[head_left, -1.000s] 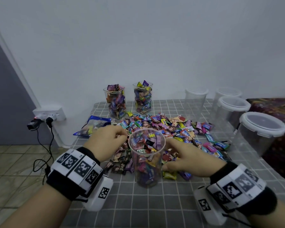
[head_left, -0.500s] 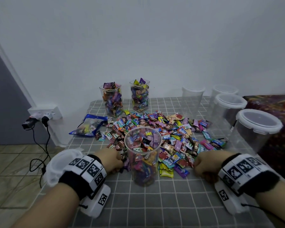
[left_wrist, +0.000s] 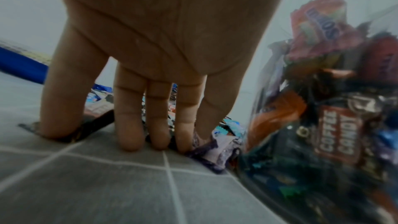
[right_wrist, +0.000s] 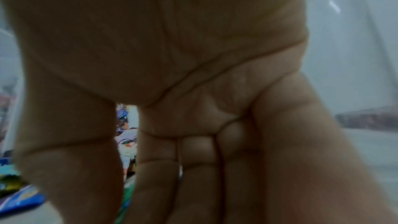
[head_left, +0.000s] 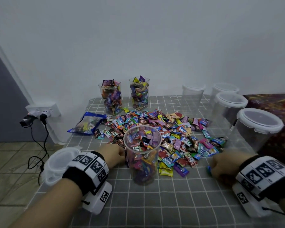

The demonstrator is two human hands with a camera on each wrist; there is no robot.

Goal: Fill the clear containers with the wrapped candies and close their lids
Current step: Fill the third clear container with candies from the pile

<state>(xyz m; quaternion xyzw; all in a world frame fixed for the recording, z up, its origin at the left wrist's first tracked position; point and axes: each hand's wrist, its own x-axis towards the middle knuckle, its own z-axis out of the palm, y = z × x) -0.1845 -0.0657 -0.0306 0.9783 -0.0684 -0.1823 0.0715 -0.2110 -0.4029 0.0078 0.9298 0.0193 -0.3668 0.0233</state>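
Wrapped candies (head_left: 168, 132) lie heaped behind an upright, nearly full clear container (head_left: 142, 153), flanked by two hands. The left hand (head_left: 113, 153), nearer it, rakes sweets with straight fingers (left_wrist: 129, 117); the right hand (head_left: 224, 163) curls around candies.

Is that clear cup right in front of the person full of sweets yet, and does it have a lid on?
Nearly full, no lid. The clear cup stands upright with wrappers heaped close to its open rim.
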